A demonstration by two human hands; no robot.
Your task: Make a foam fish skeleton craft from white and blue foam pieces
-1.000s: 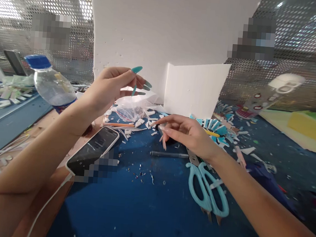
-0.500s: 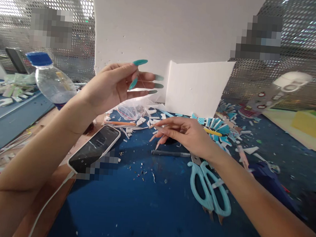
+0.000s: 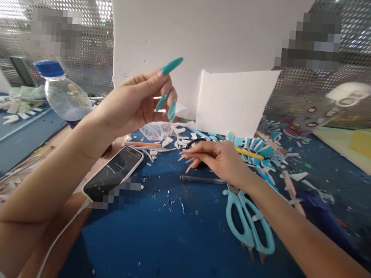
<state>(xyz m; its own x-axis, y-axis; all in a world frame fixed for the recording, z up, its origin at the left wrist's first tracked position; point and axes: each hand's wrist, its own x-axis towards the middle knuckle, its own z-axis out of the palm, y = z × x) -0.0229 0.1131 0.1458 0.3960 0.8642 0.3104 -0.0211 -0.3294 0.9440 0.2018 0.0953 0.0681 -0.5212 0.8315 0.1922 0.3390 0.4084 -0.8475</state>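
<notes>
My left hand (image 3: 137,96), with long teal nails, is raised above the phone and the scraps. Its thumb presses on the curled fingers; anything between them is too small to make out. Lower down, my right hand (image 3: 217,158) hovers over the blue table with its fingertips pinched together, and I cannot see what is in them. A black round object (image 3: 195,143) shows partly behind that hand. Just below it lies a dark pen (image 3: 201,180). Light-blue scissors (image 3: 245,229) rest under my right wrist, blades partly hidden.
A white foam board (image 3: 168,30) stands behind a smaller white panel (image 3: 236,102). A phone (image 3: 113,174) with a cable, a plastic bottle (image 3: 65,97) and a clear tumbler (image 3: 319,111) flank the workspace. Blue-white strips (image 3: 252,145), a yellow stick (image 3: 250,154) and scraps lie behind my right hand.
My left hand's outstretched fingers have curled in toward the thumb. The right fingers have drawn together, and more of the black round object shows. The view has shifted slightly.
</notes>
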